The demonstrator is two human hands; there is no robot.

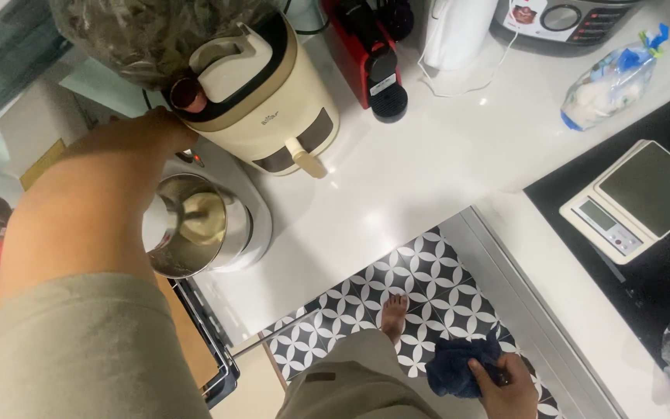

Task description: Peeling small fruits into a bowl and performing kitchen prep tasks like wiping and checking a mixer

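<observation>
The left hand is stretched to the cream stand mixer on the white counter, its grip hidden. A dark blue cloth is clenched in the right hand, low above the patterned floor.

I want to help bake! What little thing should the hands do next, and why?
Probably lift the left hand off the cream stand mixer. The steel mixing bowl already holds pale dough, and the right hand only grips a dark blue cloth down by the patterned floor tiles.
</observation>
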